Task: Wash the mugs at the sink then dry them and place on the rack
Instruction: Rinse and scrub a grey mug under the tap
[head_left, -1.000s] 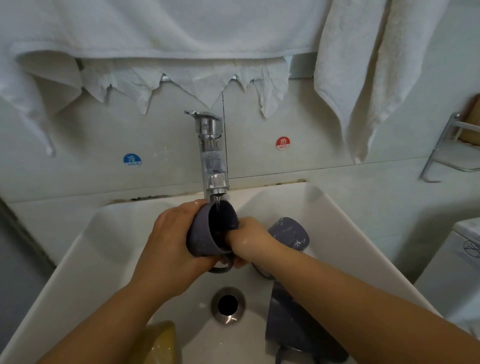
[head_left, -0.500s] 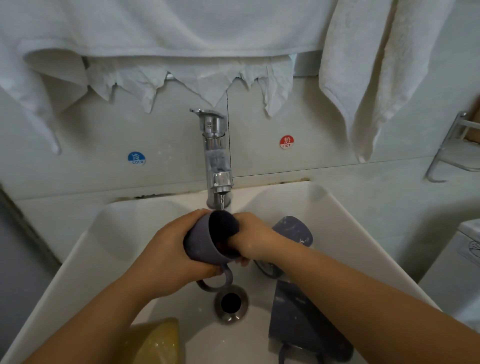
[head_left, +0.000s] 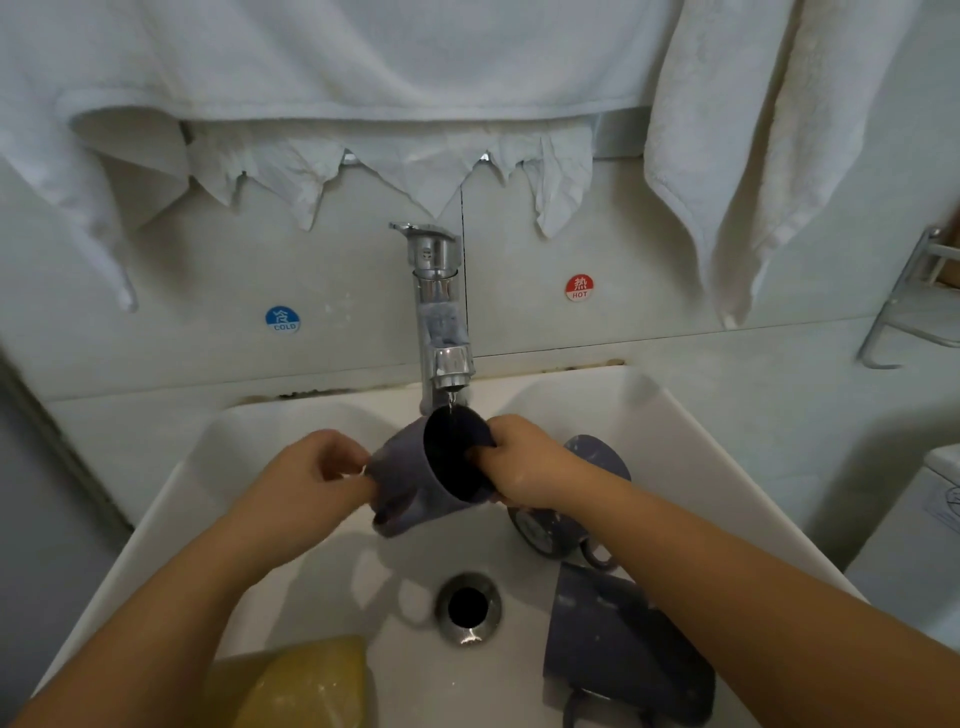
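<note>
Left hand (head_left: 311, 480): slid off the wall of the held grey mug (head_left: 415, 480) toward the mug's base; fingertips only pinched the base end, where before the palm wrapped the body.
Held grey mug: turned, handle swung from beneath to the lower left.
Right hand (head_left: 524, 462): fingers went deeper inside the mouth.
Tap stream (head_left: 451, 400): thinned to a dribble.

The held mug (head_left: 431, 473) sits below the faucet (head_left: 439, 312), above the sink (head_left: 171, 483). From the drain (head_left: 467, 605): sponge (head_left: 306, 680) at 8 o'clock, two mugs (head_left: 618, 649) (lying in the basin) at 2 and 4 o'clock.
</note>
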